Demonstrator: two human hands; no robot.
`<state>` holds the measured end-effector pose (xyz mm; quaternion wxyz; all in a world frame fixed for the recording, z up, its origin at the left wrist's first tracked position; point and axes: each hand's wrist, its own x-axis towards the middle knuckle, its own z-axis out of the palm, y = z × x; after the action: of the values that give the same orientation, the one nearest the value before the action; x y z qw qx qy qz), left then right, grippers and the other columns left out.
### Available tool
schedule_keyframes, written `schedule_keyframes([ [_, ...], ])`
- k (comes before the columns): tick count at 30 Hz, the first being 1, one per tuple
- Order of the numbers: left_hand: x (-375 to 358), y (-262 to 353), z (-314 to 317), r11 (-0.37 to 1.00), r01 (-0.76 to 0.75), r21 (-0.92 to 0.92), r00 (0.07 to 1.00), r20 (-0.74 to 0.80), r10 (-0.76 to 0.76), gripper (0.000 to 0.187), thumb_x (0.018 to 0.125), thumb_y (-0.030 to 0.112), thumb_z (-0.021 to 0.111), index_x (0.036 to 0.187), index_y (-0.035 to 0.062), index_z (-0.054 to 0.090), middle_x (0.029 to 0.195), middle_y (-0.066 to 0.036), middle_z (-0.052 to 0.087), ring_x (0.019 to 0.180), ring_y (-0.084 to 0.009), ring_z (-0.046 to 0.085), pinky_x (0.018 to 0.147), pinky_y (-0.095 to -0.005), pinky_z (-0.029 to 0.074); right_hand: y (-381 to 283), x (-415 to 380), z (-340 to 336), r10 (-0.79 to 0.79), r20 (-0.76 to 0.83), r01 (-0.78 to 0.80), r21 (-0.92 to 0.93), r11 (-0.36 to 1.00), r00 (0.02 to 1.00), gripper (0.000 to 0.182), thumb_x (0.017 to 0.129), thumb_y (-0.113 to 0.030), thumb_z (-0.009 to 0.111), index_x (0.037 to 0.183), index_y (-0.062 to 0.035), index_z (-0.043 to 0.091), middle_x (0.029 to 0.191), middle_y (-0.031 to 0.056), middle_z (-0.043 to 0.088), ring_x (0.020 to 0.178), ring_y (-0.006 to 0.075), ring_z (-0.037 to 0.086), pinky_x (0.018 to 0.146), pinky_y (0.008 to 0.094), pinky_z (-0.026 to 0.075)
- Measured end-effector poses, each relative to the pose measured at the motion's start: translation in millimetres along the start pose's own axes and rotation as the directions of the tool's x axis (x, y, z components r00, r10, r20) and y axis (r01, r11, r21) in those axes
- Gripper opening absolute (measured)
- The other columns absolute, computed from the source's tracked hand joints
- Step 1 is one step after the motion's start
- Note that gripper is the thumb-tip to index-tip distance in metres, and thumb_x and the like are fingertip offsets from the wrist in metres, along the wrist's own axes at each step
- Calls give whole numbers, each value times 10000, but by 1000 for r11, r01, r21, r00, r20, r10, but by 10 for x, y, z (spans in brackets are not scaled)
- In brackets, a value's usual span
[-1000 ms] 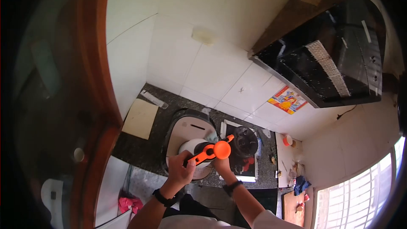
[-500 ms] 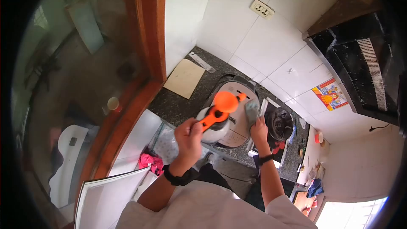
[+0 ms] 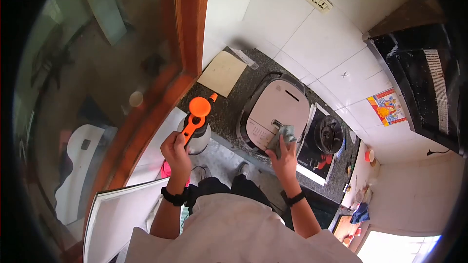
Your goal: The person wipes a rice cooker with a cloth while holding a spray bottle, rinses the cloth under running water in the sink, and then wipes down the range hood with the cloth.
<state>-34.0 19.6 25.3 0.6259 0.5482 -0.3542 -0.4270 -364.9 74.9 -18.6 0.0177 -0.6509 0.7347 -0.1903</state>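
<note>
My left hand (image 3: 176, 153) is closed around the orange handle of a spray bottle (image 3: 199, 139), which has a pale body and an orange top. The bottle is held left of a rice cooker (image 3: 278, 109) with a flat pinkish lid, standing on the dark speckled counter (image 3: 219, 112). With its fingers over a grey-green cloth (image 3: 285, 139), my right hand (image 3: 284, 158) presses on the front right part of the lid, beside the panel. Part of the cloth is hidden under the fingers.
A beige board (image 3: 222, 74) lies at the counter's left end. Right of the cooker is a stove (image 3: 312, 151) with a black burner (image 3: 329, 135). A dark range hood (image 3: 419, 78) juts out at upper right. A wooden door frame (image 3: 187, 29) stands at left.
The spray bottle in my left hand has moved left, away from over the cooker. My right hand and the cloth have come down from the lid's right edge to its front part.
</note>
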Motion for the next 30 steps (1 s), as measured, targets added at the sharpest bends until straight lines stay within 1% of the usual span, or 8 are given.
schedule_keyframes([
  [5,-33,-287,-94,988,125,-89,990,-60,-130,277,959,190,560,721,55,519,613,68,401,534,-14,345,477,-212,281,-89,96,118,59,-1,-59,-50,997,998,548,909,-272,716,1396,-80,556,1085,179,487,961,346,582,743,431,529],
  [8,-110,-364,-108,990,135,-49,990,-38,-137,260,956,156,575,725,41,547,613,71,416,538,-14,358,472,-225,272,-202,168,209,-4,-52,-1,-106,994,999,530,918,-257,702,1401,-102,550,1114,178,493,1031,362,555,836,471,508],
  [10,-134,-437,-144,996,94,-8,995,-22,-94,265,955,155,581,723,27,572,598,66,429,538,-20,371,478,-237,269,-427,252,280,-203,-67,192,-146,970,977,532,915,-249,696,1406,-110,543,1163,189,481,1108,396,506,946,553,441],
  [11,-155,-449,-174,996,86,21,996,-11,-86,264,949,154,590,727,11,582,580,62,430,541,-32,376,492,-255,271,-511,303,346,-220,-28,219,-50,975,975,622,873,-292,736,1425,-109,516,1256,212,450,1229,451,439,1047,622,346],
  [15,-225,-435,-247,992,95,88,995,-19,-93,260,938,151,596,735,-11,578,576,25,443,570,-55,403,518,-276,298,-970,538,546,-230,-45,228,-49,972,972,810,788,-344,803,1481,-129,443,1456,244,356,1429,489,267,1167,599,248],
  [22,-258,-373,-325,982,75,176,997,-30,-71,253,940,154,600,765,-28,599,579,12,469,568,-64,426,519,-273,315,-936,662,715,-177,3,173,-219,960,984,744,796,-303,784,1463,-174,480,1623,179,233,1483,426,233,1184,558,257],
  [25,-265,-474,-353,984,130,119,991,-53,-125,256,943,158,605,760,-19,612,562,9,471,538,-56,429,498,-274,306,-819,661,697,-269,-28,261,-159,952,963,645,735,-305,819,1333,-202,600,1565,86,376,1448,398,325,1161,557,296],
  [30,-260,-554,-385,983,123,137,992,-21,-121,267,941,156,602,742,-22,606,548,9,464,528,-58,424,493,-276,301,-667,587,579,-303,38,305,-142,942,952,525,773,-286,795,1267,-187,647,1559,61,398,1453,382,318,1173,546,296],
])
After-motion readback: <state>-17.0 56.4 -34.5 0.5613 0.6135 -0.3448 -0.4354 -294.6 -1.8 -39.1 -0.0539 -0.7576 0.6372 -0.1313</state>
